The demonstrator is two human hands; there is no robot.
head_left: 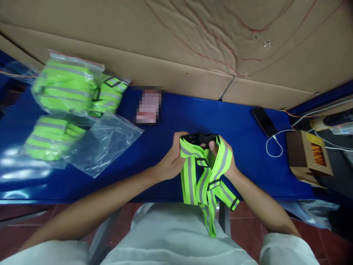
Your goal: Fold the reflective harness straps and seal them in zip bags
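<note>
Both hands grip a neon-green reflective strap harness (190, 180) at its black side-release buckle (203, 140), over the front part of the blue table. My left hand (176, 158) is closed on the buckle's left end and the strap there. Around the right end, my right hand (227, 154) is closed, its thumb against the buckle. The two buckle halves meet; whether they are locked I cannot tell. Grey-striped straps with black slider rings hang in loops below, past the table edge towards the lap. Some fingers are hidden behind the webbing.
Bagged green straps (66, 88) lie at the left, beside a clear plastic bag (104, 141). A pixelated pinkish item (149, 106) lies behind my hands. Rightward are a black phone (264, 121), a white cable (274, 138) and an opened cardboard box (306, 154). A cardboard-covered wall (124, 40) bounds the back.
</note>
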